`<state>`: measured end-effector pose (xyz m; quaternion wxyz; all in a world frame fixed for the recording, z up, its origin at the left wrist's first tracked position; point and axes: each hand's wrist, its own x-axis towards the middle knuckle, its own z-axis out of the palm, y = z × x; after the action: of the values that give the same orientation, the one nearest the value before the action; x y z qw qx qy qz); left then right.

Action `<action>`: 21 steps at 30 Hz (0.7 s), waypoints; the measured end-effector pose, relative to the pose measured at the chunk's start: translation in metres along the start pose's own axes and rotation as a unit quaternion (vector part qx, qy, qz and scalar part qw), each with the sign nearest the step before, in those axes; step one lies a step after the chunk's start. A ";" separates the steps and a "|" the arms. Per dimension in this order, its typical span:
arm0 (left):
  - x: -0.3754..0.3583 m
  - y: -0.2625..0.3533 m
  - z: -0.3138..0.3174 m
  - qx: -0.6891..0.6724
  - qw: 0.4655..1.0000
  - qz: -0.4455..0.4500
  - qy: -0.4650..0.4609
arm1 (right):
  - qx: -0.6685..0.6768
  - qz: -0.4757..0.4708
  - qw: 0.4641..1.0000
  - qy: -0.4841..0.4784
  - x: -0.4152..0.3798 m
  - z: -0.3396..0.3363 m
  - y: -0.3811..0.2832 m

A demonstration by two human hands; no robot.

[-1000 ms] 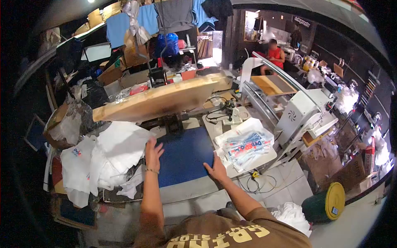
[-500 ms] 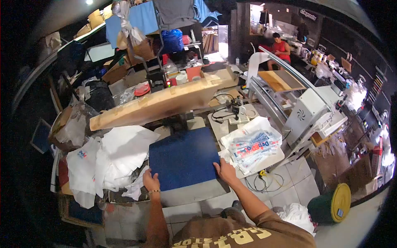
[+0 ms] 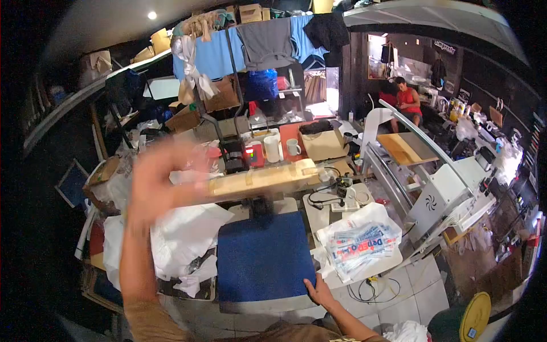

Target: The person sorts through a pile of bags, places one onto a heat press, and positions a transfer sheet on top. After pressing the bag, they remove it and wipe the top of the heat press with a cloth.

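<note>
Head view: one blue pad [image 3: 265, 256] at lower centre, one wooden board [image 3: 262, 179] above it in the frame.
One heap of white cloth [image 3: 185, 236] lies left of the pad, one batch of printed sheets [image 3: 362, 245] right of it, too overlapped to count; one person in red [image 3: 408, 102] sits at upper right. Half a second ago both hands were at the pad's sides; now the left hand [image 3: 171, 176] is up by the board's left end, too blurred to tell whether its grip is released or grasping. The right hand [image 3: 321, 293] remains at the pad's lower right edge, its grip also unclear.
</note>
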<state>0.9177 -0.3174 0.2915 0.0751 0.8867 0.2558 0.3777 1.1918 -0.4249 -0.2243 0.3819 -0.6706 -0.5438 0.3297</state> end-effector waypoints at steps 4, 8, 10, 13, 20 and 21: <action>0.191 -0.102 -0.041 0.387 0.875 0.149 0.250 | 0.056 0.010 0.998 -0.009 -0.003 -0.009 -0.019; 0.246 -0.149 -0.055 0.521 0.793 0.097 0.300 | 0.081 -0.013 0.997 0.000 0.002 0.004 0.008; 0.257 -0.137 -0.077 0.521 0.819 0.054 0.234 | 0.087 -0.030 0.996 0.013 0.003 0.008 0.012; 0.233 -0.120 -0.093 0.495 0.843 0.051 0.203 | 0.076 -0.016 0.997 0.020 0.003 -0.007 0.008; 0.035 0.002 -0.079 0.302 0.903 0.234 0.199 | -0.096 -0.098 0.962 0.235 0.042 -0.171 -0.079; -0.001 0.016 -0.068 0.285 0.911 0.243 0.174 | -0.033 -0.162 0.943 0.289 0.032 -0.184 -0.139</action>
<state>0.8748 -0.3354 0.3440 -0.3211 0.8252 0.1380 0.4436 1.2897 -0.4052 -0.0137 0.5490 -0.6520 -0.5217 0.0369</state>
